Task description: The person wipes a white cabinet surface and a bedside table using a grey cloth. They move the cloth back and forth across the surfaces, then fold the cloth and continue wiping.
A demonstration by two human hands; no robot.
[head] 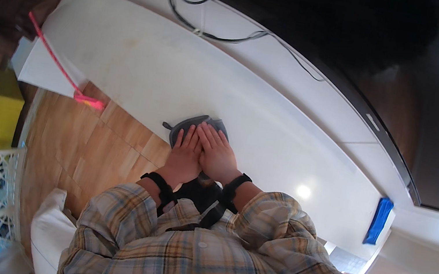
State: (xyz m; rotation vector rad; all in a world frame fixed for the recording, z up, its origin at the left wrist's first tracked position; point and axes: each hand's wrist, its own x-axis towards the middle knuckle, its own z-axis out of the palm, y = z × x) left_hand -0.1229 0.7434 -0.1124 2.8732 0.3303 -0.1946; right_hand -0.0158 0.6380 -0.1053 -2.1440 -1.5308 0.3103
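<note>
A folded grey cloth with a small hanging loop lies on a long white shelf-like top, close to its front edge. My left hand presses flat on the cloth, fingers pointing away from me. Against it, my right hand also rests palm down on the cloth, its fingers angled to the left and touching those of my left hand. Both hands hide much of the cloth. Each wrist wears a black strap.
A black television hangs above, with dark cables beneath. A pink strip-like object dangles at the left edge. A folded blue item lies at the right end. Below are wood-look flooring and a white lattice basket.
</note>
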